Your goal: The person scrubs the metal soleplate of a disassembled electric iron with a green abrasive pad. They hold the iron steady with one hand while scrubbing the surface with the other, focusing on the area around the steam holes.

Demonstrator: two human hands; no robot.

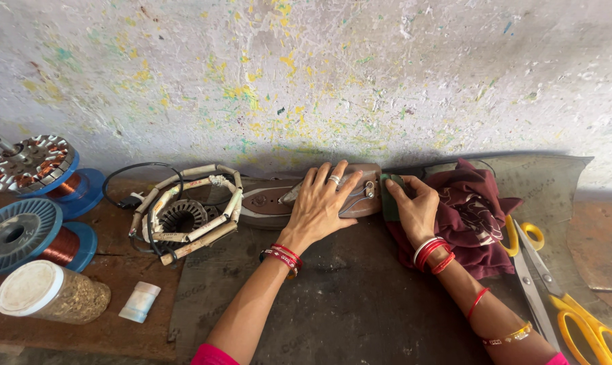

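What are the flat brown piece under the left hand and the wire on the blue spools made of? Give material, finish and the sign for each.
Flat brown piece: probably hard plastic or fibre board, smooth with a dull sheen; the left hand presses flat on it. Wire on the blue spools: seemingly enamelled copper, a glossy reddish-orange winding.

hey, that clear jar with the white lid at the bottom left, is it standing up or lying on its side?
On its side. The jar lies on the brown board, its white lid facing the camera and its grainy contents showing along the length.
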